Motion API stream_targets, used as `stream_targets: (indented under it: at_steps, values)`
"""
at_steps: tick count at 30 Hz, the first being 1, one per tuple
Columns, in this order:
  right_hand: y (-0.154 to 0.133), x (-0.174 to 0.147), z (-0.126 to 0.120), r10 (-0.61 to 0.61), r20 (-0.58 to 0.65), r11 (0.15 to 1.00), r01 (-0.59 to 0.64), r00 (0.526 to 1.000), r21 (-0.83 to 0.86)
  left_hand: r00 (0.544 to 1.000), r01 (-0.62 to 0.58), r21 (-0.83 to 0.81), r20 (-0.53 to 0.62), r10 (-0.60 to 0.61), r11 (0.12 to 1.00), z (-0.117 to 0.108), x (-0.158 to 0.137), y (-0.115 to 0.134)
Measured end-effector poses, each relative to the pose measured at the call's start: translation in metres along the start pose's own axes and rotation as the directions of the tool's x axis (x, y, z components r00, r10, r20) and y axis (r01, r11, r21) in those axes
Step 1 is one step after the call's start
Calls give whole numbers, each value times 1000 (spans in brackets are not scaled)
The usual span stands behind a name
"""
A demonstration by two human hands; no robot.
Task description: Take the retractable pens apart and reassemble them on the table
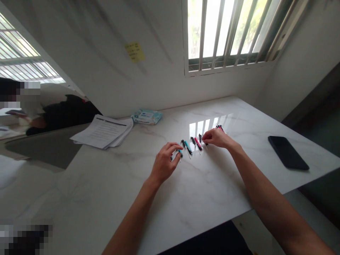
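Observation:
Pen parts lie in a row across the white marble-patterned table (127, 177). Among them are a teal pen barrel (188, 147), a pink pen barrel (198, 143), short black pieces (192, 140) and thin white refills. My left hand (165, 160) hovers at the left end of the row, thumb and index finger apart, partly covering another teal barrel (180, 153). At the right side, my right hand (215, 137) has its fingertips together near a black piece (200, 137); what they pinch is hidden. Several more pens (219, 126) show just behind that hand.
A phone (288, 152) lies at the right. Stacked papers (103, 131) and a blue wipes packet (147, 117) are at the back left. A yellow note (134, 51) sticks to the wall below a barred window (225, 33). Another person (61, 106) sits at the far left.

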State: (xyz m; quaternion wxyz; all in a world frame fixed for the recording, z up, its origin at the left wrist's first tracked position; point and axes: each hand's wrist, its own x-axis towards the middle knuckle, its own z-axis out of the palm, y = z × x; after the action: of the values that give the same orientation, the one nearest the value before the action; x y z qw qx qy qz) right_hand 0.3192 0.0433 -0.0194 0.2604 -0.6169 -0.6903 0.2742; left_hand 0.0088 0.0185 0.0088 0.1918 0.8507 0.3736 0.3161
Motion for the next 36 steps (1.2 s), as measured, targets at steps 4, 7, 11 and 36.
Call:
stream_targets:
  at_steps: [4,7,11,36]
  values:
    - [-3,0,1,-22,49,994,27,999,-108,1000,0,-1,1,0,1000,0,0,0]
    - [-4,1,1,-9,49,987,17,999,-161,1000,-3,-2,3,3,1000,0,-1,0]
    - [-5,1,1,-16,67,985,27,998,-171,1000,-4,3,4,4,1000,1,0,0]
    - [-17,-1,3,25,-58,984,-35,998,-172,1000,-14,23,-1,14,1000,2,0,-3]
